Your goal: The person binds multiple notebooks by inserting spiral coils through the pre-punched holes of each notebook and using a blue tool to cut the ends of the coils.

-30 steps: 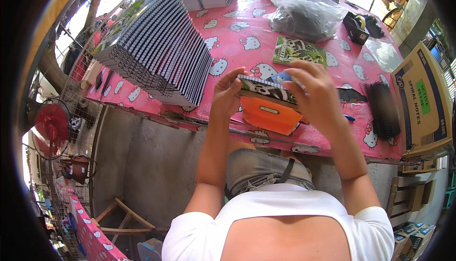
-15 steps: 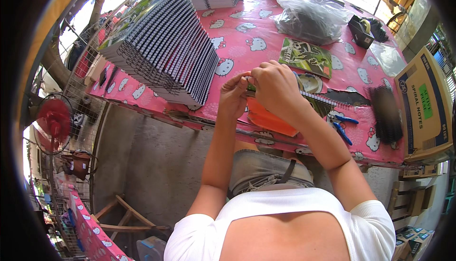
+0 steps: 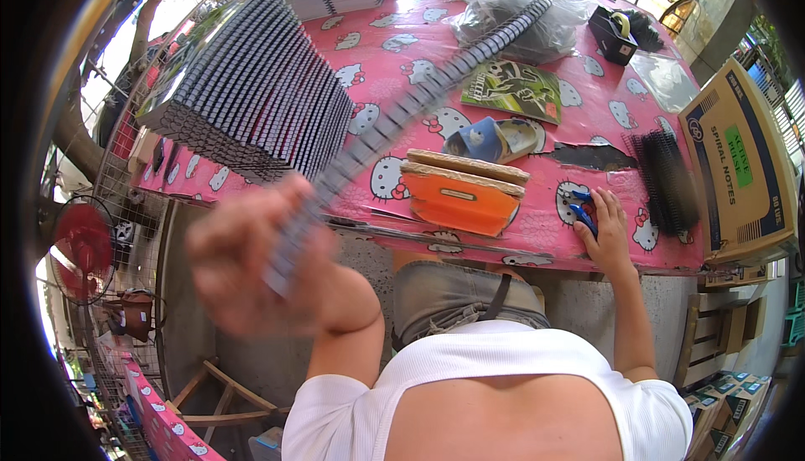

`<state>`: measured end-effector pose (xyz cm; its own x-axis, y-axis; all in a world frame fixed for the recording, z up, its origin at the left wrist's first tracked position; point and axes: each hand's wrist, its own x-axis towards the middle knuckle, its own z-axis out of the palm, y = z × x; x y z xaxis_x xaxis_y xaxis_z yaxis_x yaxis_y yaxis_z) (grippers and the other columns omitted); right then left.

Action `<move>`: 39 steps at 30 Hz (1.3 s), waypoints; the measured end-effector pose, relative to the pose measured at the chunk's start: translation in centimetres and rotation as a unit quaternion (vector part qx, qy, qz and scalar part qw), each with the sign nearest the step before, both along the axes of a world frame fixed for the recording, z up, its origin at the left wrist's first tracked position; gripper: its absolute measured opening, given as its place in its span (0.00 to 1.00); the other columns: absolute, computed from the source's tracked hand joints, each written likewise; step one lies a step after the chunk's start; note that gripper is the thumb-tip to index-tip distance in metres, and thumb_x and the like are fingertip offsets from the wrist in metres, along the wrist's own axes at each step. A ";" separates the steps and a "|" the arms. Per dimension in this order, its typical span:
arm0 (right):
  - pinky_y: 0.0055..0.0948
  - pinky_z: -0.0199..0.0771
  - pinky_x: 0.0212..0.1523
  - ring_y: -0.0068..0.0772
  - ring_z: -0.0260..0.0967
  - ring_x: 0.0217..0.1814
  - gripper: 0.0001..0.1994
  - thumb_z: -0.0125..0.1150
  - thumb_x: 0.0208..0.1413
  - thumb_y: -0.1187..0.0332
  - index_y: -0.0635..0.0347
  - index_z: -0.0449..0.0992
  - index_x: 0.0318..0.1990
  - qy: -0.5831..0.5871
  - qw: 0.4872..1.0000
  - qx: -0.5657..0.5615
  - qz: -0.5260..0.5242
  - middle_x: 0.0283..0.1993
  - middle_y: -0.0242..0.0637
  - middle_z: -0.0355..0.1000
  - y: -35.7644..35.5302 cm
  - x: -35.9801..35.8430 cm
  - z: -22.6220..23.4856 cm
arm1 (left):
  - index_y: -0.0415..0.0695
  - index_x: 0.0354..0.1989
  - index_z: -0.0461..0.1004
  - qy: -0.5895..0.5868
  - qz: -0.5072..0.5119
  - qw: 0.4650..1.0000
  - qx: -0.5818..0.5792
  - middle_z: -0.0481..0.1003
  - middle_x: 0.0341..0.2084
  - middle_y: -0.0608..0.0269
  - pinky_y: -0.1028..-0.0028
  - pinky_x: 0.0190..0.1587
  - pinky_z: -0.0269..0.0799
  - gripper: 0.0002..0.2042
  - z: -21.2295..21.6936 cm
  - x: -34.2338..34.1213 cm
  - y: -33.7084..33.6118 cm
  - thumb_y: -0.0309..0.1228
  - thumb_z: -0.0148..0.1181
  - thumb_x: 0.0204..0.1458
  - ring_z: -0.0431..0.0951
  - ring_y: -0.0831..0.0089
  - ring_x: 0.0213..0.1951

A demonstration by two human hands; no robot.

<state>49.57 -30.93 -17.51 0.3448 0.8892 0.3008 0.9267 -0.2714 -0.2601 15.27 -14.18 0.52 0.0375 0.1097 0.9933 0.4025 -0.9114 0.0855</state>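
Left hand [image 3: 260, 268] grips a long spiral binding coil [image 3: 394, 121] raised over the pink tabletop [image 3: 545, 138], while right hand [image 3: 605, 230] closes on blue pliers [image 3: 584, 209] at the near edge, apparently mid-binding.

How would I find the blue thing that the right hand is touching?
Start at the pink cartoon-cat tablecloth and go to its near edge, right of the orange block. There the right hand rests on a small blue-handled tool, beside a pile of black binding combs. It is the only blue-handled thing there.

Notebook stack [image 3: 251, 105] left of folder [image 3: 459, 197], on table [image 3: 402, 50].
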 end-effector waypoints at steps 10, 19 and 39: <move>0.38 0.67 0.46 0.43 0.66 0.47 0.21 0.66 0.46 0.67 0.60 0.71 0.49 0.225 0.948 0.144 0.175 0.45 0.42 0.68 1.3 -6.7 7.1 | 0.39 0.30 0.75 0.055 -0.287 0.924 -0.245 0.77 0.30 0.58 0.74 0.29 0.74 0.12 -11.4 8.2 -1.4 0.16 0.68 0.35 0.78 0.66 0.29; 0.31 0.71 0.38 0.33 0.70 0.37 0.18 0.63 0.52 0.66 0.62 0.73 0.50 0.415 0.876 0.056 0.240 0.38 0.40 0.72 2.5 -9.8 9.5 | 0.37 0.32 0.78 0.053 -0.283 0.905 -0.313 0.78 0.32 0.55 0.74 0.36 0.76 0.12 -11.0 7.8 -2.1 0.13 0.67 0.36 0.80 0.67 0.35; 0.36 0.69 0.29 0.36 0.69 0.30 0.23 0.60 0.40 0.74 0.51 0.71 0.49 0.002 0.845 0.306 0.439 0.33 0.35 0.69 20.4 -10.4 22.5 | 0.35 0.45 0.71 -0.002 -0.033 0.996 -0.083 0.74 0.45 0.54 0.68 0.47 0.74 0.15 -0.7 -0.7 3.9 0.26 0.61 0.49 0.77 0.70 0.41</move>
<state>39.22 -10.50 4.98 -0.3641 0.4819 0.7970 0.6999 0.7061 -0.1072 14.54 -10.32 -0.22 0.0461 0.2691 0.9620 0.3411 -0.9094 0.2380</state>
